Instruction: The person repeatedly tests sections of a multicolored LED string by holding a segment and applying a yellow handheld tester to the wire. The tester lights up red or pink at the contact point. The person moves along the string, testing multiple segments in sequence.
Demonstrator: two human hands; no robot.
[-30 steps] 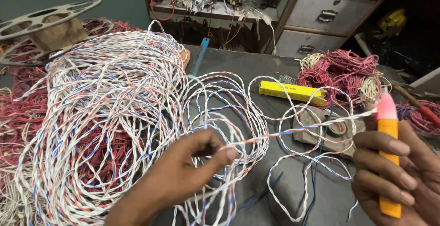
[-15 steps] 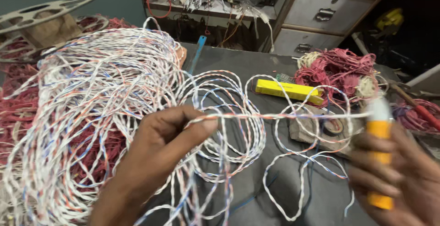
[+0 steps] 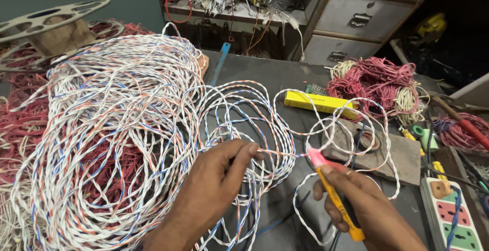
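A cluttered workshop: grey metal drawers (image 3: 351, 17) stand behind the far edge of a dark bench (image 3: 265, 70), and a shelf of loose wires sits beside them. The largest thing on the bench is a great heap of twisted white wire (image 3: 112, 123) with blue and orange strands, covering the left half and lying over red wire beneath. An empty spool (image 3: 48, 24) rests at the far left corner. Toward the far right edge lies a bundle of red and cream wire (image 3: 377, 83), with a yellow box (image 3: 318, 103) just in front of it and a flat grey block (image 3: 392, 151) nearer the middle. A white power strip (image 3: 451, 215) with coloured sockets lies at the near right corner.

The left hand (image 3: 214, 190) reaches in from the near edge, thumb and forefinger pressed together, pinching a single twisted wire strand (image 3: 277, 153) that runs taut to the right. That strand meets the pink tip of a yellow tool (image 3: 333, 195), which the right hand (image 3: 367, 210) grips in closed fingers, its shaft slanting down across the palm. The two hands are near each other, the strand bridging the gap between them, with loose white loops lying on the bench beneath.
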